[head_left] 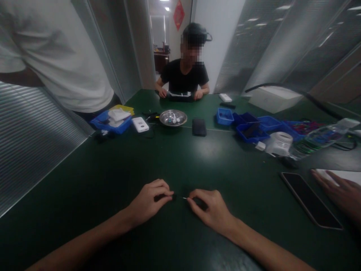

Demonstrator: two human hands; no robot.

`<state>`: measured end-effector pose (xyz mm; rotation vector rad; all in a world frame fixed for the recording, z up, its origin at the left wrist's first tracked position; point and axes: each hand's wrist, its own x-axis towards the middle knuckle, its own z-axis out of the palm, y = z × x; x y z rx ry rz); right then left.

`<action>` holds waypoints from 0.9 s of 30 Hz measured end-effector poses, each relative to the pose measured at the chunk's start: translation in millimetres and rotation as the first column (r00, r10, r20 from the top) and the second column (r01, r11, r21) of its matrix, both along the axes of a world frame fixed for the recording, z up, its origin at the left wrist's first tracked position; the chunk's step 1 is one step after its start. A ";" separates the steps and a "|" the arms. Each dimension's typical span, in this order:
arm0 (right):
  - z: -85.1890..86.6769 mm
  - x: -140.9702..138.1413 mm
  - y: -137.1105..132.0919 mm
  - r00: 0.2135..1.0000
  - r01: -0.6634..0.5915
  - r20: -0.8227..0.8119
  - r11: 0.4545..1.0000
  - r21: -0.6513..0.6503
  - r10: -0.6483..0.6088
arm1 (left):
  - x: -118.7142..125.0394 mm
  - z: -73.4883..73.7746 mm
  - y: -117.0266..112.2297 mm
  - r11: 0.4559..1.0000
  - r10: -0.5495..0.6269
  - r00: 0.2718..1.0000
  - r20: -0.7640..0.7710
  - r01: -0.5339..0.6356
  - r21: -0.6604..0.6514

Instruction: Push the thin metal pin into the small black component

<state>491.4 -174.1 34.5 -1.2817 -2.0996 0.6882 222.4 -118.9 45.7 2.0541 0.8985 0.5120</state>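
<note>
My left hand (150, 201) rests on the dark green table (180, 158), its fingers pinched around a small black part (174, 197). My right hand (210, 209) lies close beside it, thumb and forefinger pinched on a tiny pale pin-like piece (184, 198) that points at the black part. The two hands nearly meet at the near middle of the table. Both items are too small and dim to name exactly.
A phone (310, 199) lies at the near right beside another person's hand (341, 194). Farther off are a metal dish (173, 117), a black wallet-like case (199, 127), blue trays (248, 126) and a white device (140, 124). One person sits opposite; another stands at the left.
</note>
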 end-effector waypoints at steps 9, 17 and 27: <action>1.1 4.2 5.4 0.999 -0.013 0.051 1.000 -0.012 0.014 | 2.0 5.8 6.4 0.994 0.055 0.998 -0.033 -0.058 -0.096; 2.1 4.8 4.9 0.999 -0.023 0.049 1.000 -0.016 0.023 | -7.2 2.4 21.8 0.998 0.050 0.996 -0.068 -0.048 0.033; 0.8 7.1 3.5 0.998 -0.036 0.042 0.999 -0.007 0.037 | -83.3 7.9 85.2 0.975 0.216 0.949 -0.229 -0.197 0.101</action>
